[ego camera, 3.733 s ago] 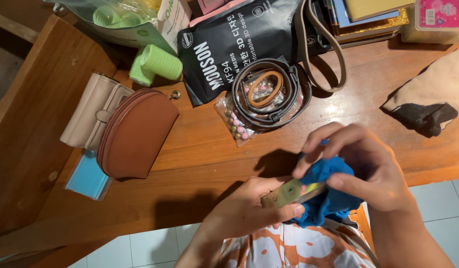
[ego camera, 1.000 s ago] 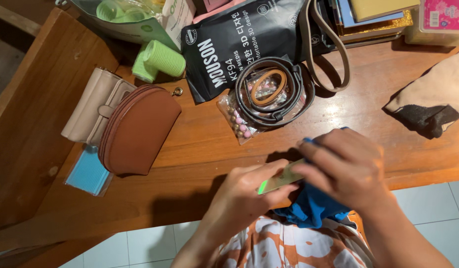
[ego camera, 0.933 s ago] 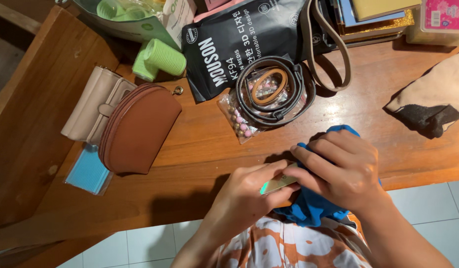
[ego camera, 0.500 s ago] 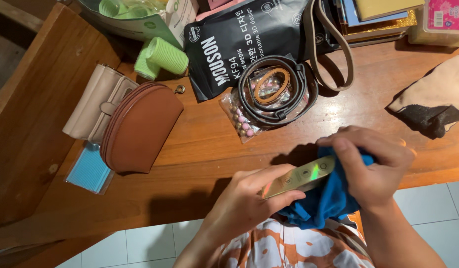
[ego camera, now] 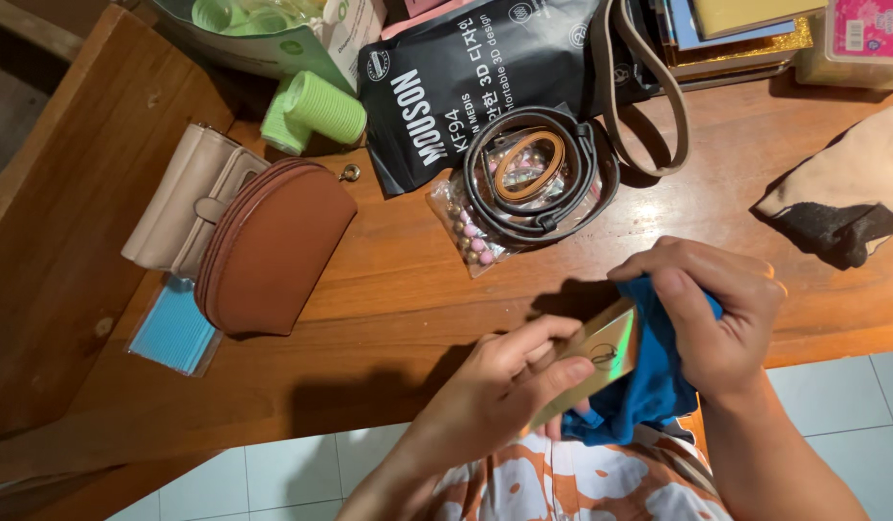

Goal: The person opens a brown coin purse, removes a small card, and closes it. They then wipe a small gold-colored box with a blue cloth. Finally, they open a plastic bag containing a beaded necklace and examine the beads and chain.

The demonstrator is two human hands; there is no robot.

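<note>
My left hand (ego camera: 504,381) grips a flat, shiny gold-coloured card-like object (ego camera: 601,349) over the near edge of the wooden table (ego camera: 388,289). My right hand (ego camera: 721,314) holds a bunched blue cloth (ego camera: 654,381) pressed against the far end of that object. The cloth hangs down below both hands, over my orange-and-white patterned clothing. Part of the object is hidden by my left fingers and the cloth.
On the table lie a brown half-round pouch (ego camera: 273,246), a beige wallet (ego camera: 181,203), a blue packet (ego camera: 171,328), green hair rollers (ego camera: 311,111), a black packet (ego camera: 475,72), a coiled dark strap over a bag of beads (ego camera: 538,178), and a beige and black cloth (ego camera: 837,207).
My left hand has tilted the shiny object more upright. My right hand slid the blue cloth along it toward its far end and stays wrapped there.
</note>
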